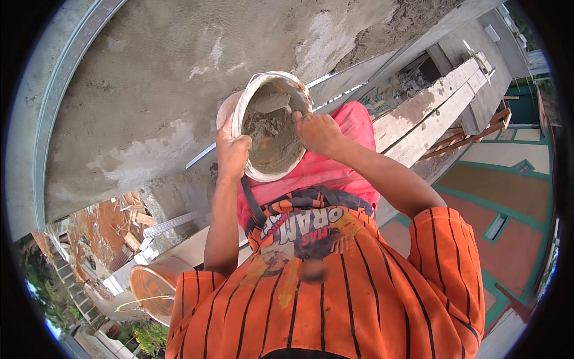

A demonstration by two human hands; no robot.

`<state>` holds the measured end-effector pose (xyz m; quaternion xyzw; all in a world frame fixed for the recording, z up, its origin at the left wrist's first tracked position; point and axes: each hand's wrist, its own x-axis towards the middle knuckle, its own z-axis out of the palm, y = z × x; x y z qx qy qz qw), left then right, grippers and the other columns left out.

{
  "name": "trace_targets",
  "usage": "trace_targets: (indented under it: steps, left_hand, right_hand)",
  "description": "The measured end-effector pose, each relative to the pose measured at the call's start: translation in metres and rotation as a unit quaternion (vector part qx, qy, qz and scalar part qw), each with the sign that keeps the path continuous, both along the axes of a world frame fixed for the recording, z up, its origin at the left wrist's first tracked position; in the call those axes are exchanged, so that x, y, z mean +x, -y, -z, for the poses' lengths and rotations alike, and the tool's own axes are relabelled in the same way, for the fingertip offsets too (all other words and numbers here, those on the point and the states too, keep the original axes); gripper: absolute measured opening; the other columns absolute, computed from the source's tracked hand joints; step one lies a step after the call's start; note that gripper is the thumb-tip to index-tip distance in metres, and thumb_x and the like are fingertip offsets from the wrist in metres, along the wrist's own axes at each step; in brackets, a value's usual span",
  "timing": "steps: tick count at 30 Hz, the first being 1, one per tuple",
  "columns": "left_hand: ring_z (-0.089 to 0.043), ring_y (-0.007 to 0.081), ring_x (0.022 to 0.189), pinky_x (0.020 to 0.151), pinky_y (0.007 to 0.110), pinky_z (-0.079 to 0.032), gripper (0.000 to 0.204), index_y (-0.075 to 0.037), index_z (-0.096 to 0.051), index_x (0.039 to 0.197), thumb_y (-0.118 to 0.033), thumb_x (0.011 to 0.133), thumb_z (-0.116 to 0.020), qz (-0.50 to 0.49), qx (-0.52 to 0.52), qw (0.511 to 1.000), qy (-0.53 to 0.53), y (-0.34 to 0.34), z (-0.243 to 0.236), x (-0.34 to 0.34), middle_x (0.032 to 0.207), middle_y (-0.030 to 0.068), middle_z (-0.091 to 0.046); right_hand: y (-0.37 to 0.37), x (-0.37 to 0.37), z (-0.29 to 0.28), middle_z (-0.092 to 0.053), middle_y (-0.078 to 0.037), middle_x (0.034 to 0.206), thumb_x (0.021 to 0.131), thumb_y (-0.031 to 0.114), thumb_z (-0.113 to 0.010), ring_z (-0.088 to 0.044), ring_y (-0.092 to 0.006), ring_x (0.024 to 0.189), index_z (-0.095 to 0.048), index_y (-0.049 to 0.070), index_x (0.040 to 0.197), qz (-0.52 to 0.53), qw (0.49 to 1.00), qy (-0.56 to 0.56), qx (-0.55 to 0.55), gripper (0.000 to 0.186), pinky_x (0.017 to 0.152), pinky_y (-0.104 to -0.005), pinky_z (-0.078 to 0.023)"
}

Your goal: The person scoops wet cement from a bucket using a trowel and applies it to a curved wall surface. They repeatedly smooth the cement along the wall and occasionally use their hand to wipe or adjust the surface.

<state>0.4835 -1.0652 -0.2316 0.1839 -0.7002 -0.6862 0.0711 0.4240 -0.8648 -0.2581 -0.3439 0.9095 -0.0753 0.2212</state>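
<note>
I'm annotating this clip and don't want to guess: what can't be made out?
Head view:
- Handle of the trowel: mostly covered by the right hand.
- Underside of the white bucket: behind its own walls.
- Right part of the orange bucket: behind the shirt sleeve.
- Rubble, upper right: pieces too small.

This is an outdoor building site; a broad wall (137, 113) carries patchy grey plaster (179, 66); a bucket (240, 112) holds grey mortar (272, 140); stained planks (427, 116) lie side by side, rubble (411, 85) by their left edge; scrap wood (144, 219) litters red earth (101, 227) beyond the wall's lower edge.
</note>
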Motion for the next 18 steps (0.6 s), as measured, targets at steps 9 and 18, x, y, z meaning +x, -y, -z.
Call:
trace_targets:
  steps: [9, 18]
  left_hand:
    - [-0.050, 0.0212, 0.122, 0.102, 0.029, -0.035, 0.071, 0.001, -0.052, 0.133, 0.012, 0.064, -0.043, 0.008, -0.021, 1.000, 0.017, -0.017, 0.001, 0.011, 0.131, 0.0129, -0.057]
    - [-0.025, 0.0285, 0.144, 0.118, 0.046, 0.001, 0.074, -0.005, -0.057, 0.130, -0.008, 0.057, -0.056, 0.223, -0.197, 0.951, -0.079, -0.032, -0.003, 0.022, 0.143, 0.0088, -0.049]
  right_hand:
    - [-0.017, -0.013, -0.010, -0.068, -0.022, 0.089, 0.086, 0.013, -0.049, -0.070, -0.0335, 0.082, -0.058, -0.008, 0.101, -0.058, 0.996, -0.062, 0.016, 0.027, 0.067, -0.0429, -0.056]
    - [-0.045, -0.030, 0.014, -0.069, -0.021, 0.093, 0.085, 0.021, -0.055, -0.069, -0.0340, 0.088, -0.069, -0.002, 0.087, -0.016, 0.991, 0.118, 0.056, 0.026, 0.076, -0.0429, -0.055]
